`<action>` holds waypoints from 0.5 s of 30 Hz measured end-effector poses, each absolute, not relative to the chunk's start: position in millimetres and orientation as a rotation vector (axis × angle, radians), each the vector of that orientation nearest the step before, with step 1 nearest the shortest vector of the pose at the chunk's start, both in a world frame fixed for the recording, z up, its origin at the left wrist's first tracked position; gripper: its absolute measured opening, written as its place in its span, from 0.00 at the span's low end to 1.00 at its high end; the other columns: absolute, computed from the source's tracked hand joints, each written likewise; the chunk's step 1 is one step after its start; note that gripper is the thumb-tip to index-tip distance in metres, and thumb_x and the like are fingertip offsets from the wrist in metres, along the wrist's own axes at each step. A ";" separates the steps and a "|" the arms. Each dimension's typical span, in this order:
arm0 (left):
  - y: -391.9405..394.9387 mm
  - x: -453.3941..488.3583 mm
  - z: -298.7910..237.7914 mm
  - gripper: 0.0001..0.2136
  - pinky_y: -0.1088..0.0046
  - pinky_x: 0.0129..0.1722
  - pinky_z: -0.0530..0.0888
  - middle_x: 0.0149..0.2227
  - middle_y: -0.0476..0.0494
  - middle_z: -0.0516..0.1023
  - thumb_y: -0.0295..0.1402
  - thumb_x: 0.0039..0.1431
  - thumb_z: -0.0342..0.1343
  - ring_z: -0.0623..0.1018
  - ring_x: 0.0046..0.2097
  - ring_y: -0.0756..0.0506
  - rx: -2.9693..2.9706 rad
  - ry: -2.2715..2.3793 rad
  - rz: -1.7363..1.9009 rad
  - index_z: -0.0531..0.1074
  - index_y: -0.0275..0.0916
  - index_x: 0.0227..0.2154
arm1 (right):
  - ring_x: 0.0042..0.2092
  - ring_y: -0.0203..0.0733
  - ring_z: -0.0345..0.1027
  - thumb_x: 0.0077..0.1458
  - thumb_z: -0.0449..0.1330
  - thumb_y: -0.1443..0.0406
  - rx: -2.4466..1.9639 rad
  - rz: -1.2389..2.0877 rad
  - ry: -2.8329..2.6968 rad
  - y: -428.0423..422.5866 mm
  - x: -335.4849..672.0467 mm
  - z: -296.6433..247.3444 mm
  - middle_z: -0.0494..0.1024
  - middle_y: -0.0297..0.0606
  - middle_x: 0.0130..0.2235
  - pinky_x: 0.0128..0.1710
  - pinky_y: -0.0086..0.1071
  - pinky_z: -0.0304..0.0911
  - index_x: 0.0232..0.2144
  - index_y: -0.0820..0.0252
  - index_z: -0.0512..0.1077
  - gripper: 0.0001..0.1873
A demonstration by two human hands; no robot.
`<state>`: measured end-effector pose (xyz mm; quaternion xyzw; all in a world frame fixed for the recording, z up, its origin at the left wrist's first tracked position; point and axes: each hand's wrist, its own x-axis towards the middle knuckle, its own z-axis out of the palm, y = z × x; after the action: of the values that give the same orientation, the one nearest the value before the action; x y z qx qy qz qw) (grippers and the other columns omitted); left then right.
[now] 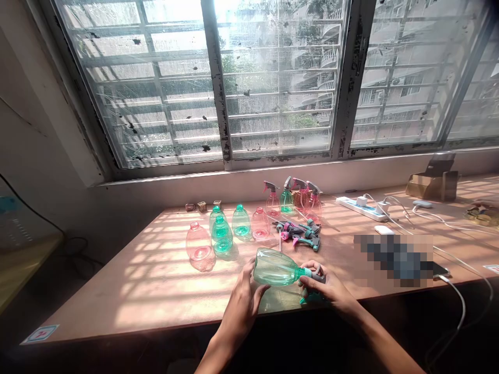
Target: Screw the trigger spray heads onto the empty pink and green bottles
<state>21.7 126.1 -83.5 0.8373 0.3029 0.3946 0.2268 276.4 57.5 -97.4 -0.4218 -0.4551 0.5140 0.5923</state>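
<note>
A clear green spray bottle (275,267) lies sideways in the air over the table's front edge, its base to the left. My left hand (246,293) grips it around the base end. At its neck, my right hand (322,283) is closed on the grey and green spray head (316,278), which sits against the bottle's mouth; part of the head is hidden by the fingers. Beyond the bottle lies a pile of loose spray heads (298,231) in grey, pink and green. Open bottles without heads, green (223,236) and pink (198,243), stand to the left of the pile.
Several bottles with heads fitted (286,200) stand near the wall below the window. A white power strip (362,209) with plugs and cables lies to the right, beside a blurred phone (401,259). Small boxes (201,206) sit at the table's back edge; a cardboard stand (432,182) is far right.
</note>
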 end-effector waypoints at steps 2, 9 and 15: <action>128.2 21.3 -86.1 0.27 0.50 0.65 0.67 0.66 0.36 0.66 0.30 0.68 0.54 0.66 0.68 0.36 2.350 0.811 1.110 0.53 0.49 0.66 | 0.28 0.43 0.76 0.51 0.75 0.53 -0.959 1.206 -1.057 59.4 278.9 -100.1 0.81 0.37 0.31 0.32 0.38 0.73 0.40 0.59 0.70 0.24; 132.0 18.0 -88.7 0.29 0.48 0.66 0.67 0.67 0.37 0.64 0.31 0.66 0.59 0.66 0.69 0.36 2.395 0.795 1.138 0.54 0.50 0.65 | 0.28 0.43 0.76 0.50 0.75 0.53 -0.950 1.209 -1.048 57.9 280.2 -100.7 0.81 0.36 0.30 0.31 0.37 0.72 0.40 0.58 0.70 0.24; 131.9 18.0 -90.7 0.17 0.48 0.63 0.70 0.65 0.34 0.68 0.34 0.69 0.56 0.69 0.67 0.36 2.360 0.817 1.197 0.63 0.45 0.58 | 0.29 0.42 0.76 0.51 0.75 0.54 -0.961 1.202 -1.084 55.1 277.5 -97.2 0.81 0.37 0.31 0.31 0.38 0.73 0.40 0.58 0.70 0.23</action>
<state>18.0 131.9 -90.7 0.8376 0.2898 0.4246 0.1850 277.5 55.1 -97.2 -0.4128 -0.4653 0.5161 0.5888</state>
